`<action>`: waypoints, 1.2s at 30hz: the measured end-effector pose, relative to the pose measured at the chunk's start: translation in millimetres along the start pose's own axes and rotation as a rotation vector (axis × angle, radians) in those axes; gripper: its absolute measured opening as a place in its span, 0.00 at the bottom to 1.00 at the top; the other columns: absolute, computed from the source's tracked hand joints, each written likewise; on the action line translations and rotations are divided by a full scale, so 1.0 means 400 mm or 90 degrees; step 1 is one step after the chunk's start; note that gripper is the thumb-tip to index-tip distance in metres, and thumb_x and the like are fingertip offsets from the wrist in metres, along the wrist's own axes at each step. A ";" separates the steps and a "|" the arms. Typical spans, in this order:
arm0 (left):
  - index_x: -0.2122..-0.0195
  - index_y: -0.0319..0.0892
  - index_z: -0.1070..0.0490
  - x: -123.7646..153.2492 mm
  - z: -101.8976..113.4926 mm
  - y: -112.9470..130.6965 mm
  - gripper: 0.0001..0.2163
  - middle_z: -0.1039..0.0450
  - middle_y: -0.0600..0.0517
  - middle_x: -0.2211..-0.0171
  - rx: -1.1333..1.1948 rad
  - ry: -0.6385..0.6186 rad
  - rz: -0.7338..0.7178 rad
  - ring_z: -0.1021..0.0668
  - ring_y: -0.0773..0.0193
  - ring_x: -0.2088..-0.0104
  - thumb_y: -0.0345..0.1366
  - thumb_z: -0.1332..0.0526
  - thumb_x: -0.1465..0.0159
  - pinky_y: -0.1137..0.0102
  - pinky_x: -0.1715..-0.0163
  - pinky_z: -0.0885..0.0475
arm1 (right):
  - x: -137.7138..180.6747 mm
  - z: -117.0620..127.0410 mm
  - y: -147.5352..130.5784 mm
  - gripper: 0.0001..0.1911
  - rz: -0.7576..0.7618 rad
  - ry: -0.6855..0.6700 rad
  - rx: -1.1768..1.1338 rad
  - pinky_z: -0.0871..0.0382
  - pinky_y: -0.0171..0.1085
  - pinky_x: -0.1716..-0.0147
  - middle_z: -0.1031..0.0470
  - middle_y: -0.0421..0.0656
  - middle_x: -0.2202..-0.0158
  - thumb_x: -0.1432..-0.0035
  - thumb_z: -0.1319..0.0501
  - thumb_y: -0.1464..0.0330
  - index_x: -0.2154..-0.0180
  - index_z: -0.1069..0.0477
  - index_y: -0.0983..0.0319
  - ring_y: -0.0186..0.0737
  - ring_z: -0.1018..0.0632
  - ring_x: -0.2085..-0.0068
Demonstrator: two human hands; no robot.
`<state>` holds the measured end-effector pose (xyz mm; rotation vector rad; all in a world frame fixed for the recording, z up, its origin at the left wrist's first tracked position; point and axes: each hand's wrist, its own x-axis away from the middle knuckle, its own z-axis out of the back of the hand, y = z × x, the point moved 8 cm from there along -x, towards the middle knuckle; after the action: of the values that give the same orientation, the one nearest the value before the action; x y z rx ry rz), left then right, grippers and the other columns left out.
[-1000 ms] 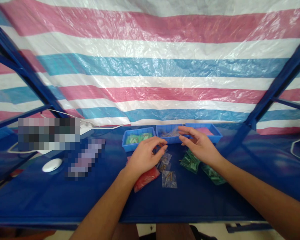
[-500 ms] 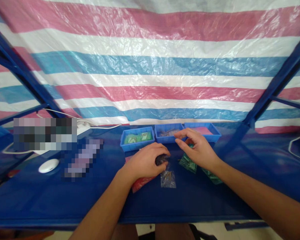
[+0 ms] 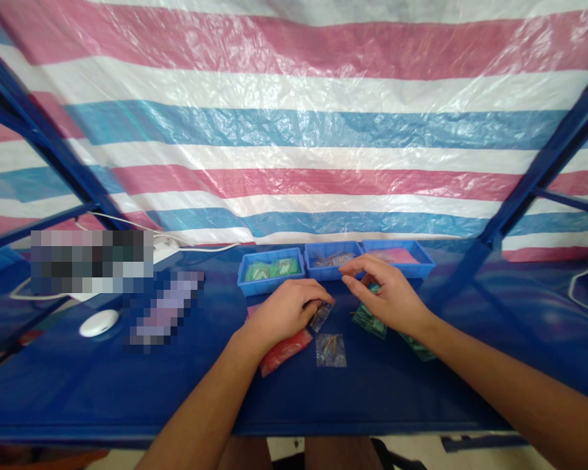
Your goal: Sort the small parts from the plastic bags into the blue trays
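Observation:
My left hand [image 3: 285,311] rests on the blue table [image 3: 102,385] with its fingers pinched on a small clear bag [image 3: 320,316] of metal parts. A second clear bag [image 3: 330,349] lies just in front of it, and a red bag [image 3: 285,350] shows under my left wrist. My right hand [image 3: 387,294] hovers with curled, spread fingers above green bags [image 3: 370,321], holding nothing. Behind the hands stand three blue trays: the left tray [image 3: 270,270] with green bags, the middle tray [image 3: 334,260] with clear bags, the right tray [image 3: 399,254] with red bags.
A white round object [image 3: 99,322] lies at the left with blurred items beside it and white cables [image 3: 196,249] behind. A striped plastic sheet [image 3: 294,130] hangs at the back. Blue frame bars [image 3: 539,176] slant on both sides.
My left hand has closed on a clear bag on the table and shifted slightly nearer. My right hand has lowered a little from the trays toward the green bags.

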<state>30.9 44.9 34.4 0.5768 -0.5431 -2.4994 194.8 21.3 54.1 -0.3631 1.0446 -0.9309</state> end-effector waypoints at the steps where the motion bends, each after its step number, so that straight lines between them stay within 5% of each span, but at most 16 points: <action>1: 0.52 0.44 0.17 0.000 0.001 -0.002 0.14 0.17 0.49 0.53 -0.005 0.007 0.001 0.17 0.60 0.53 0.26 0.41 0.31 0.68 0.49 0.24 | 0.000 0.000 -0.001 0.09 0.003 -0.001 0.002 0.24 0.41 0.65 0.21 0.46 0.56 0.30 0.38 0.64 0.51 0.22 0.56 0.45 0.19 0.59; 9: 0.48 0.44 0.19 0.004 -0.005 -0.021 0.13 0.18 0.49 0.46 -0.078 0.026 0.015 0.18 0.55 0.47 0.29 0.37 0.32 0.62 0.41 0.26 | 0.001 0.000 0.002 0.08 0.003 -0.007 0.004 0.24 0.40 0.65 0.21 0.46 0.57 0.30 0.38 0.65 0.52 0.22 0.56 0.45 0.19 0.59; 36: 0.53 0.43 0.18 0.000 -0.001 -0.036 0.13 0.16 0.49 0.54 -0.056 0.050 0.042 0.16 0.57 0.56 0.24 0.36 0.36 0.64 0.49 0.23 | 0.004 -0.027 0.005 0.07 0.018 -0.074 0.062 0.27 0.41 0.64 0.19 0.45 0.60 0.29 0.39 0.66 0.58 0.21 0.56 0.45 0.19 0.62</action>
<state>25.5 56.1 27.0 0.6112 -0.4135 -2.4142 187.0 22.7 46.5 -0.3172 0.8927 -0.9203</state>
